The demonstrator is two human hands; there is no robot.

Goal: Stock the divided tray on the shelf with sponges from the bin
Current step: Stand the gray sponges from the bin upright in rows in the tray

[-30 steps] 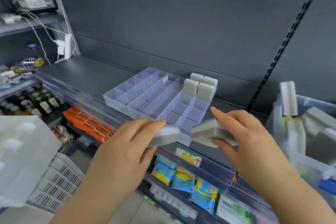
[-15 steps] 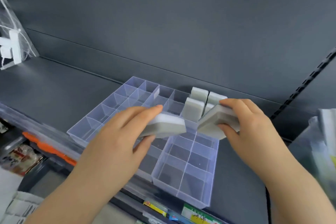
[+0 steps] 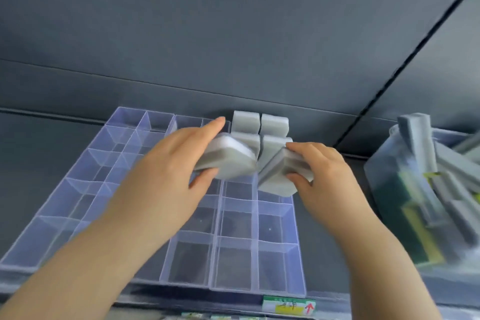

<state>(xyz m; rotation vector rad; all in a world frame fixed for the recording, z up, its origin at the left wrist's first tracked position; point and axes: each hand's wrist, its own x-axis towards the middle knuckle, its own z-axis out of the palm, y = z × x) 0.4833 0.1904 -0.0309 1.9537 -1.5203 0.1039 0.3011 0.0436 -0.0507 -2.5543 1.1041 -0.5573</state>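
A clear divided tray [image 3: 65,221] lies on the dark shelf. Several grey sponges [image 3: 259,125] stand upright in its far right compartments. My left hand [image 3: 166,176] grips a grey sponge [image 3: 228,161], tilted, over the tray just in front of the standing ones. My right hand [image 3: 319,179] holds another grey sponge [image 3: 278,179], tilted, over the rightmost column beside it. The two held sponges almost touch. A clear bin [image 3: 384,189] with several more sponges [image 3: 415,143] stands at the right.
The dark back panel [image 3: 233,34] rises right behind the tray. A black upright slot rail [image 3: 405,60] runs diagonally at the right. A green and yellow price label [image 3: 288,305] sits on the shelf's front edge.
Both hands have carried their sponges forward over the tray, up against the standing sponges at the back right. The view has closed in on the tray.
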